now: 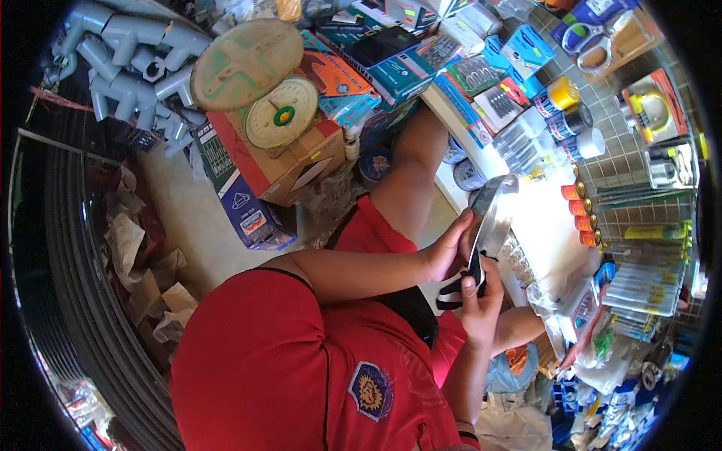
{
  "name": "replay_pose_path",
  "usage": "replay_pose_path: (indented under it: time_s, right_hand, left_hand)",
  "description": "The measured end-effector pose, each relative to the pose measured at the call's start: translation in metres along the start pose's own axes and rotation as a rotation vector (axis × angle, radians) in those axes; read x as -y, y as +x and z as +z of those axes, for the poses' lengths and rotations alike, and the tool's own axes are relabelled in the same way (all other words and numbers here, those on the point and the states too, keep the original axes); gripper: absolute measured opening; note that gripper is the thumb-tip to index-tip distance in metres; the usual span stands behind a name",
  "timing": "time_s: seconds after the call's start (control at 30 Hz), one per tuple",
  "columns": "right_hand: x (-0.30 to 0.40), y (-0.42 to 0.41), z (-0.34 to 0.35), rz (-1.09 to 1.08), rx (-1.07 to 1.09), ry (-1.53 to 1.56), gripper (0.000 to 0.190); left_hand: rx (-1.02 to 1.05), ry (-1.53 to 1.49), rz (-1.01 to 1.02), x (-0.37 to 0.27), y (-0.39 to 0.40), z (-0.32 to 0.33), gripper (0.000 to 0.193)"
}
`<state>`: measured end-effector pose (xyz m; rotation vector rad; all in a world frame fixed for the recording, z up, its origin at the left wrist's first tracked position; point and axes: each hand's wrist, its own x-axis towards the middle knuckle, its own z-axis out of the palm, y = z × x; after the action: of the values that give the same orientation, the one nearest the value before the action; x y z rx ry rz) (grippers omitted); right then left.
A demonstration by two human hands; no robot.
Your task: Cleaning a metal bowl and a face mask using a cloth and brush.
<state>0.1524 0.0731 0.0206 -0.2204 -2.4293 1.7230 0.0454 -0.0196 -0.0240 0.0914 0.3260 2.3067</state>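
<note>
A shallow, round, shiny metal piece [496, 220], like a pan or a lid, is tilted nearly on edge in front of my knees. My left hand [448, 248] holds its near side, with the fingers along the rim. Below it, my right hand [482, 299] grips a black part [476, 273] at the lower end of the metal piece. A dark loop with a pale edge [449, 297] hangs beside my right thumb. Whether it is a strap or a handle, I cannot tell. My fingers hide part of the join.
A shelf edge [457, 115] with packaged hardware and several small orange-red cans [581, 207] runs close beyond my hands. Left of my leg, a dial scale [282, 113] rests on a cardboard box [307, 175]. Grey pipe fittings [130, 84] are piled farther left.
</note>
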Motion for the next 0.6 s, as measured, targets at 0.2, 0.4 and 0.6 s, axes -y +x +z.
replay_pose_path:
  time_s: [0.2,0.4,0.6]
  right_hand:
    - [-0.021,0.011,-0.025,-0.045,-0.14,0.501,0.056]
    - [-0.013,0.038,-0.071,0.132,-0.104,0.299,0.098]
    - [-0.056,0.027,-0.052,0.329,-0.115,0.359,0.077]
  left_hand:
    - [0.172,0.103,-0.054,-0.019,-0.013,-0.028,0.074]
    - [0.404,-0.351,0.006,-0.068,-0.023,0.004,0.078]
    - [0.359,0.208,0.033,-0.054,-0.022,-0.029,0.068]
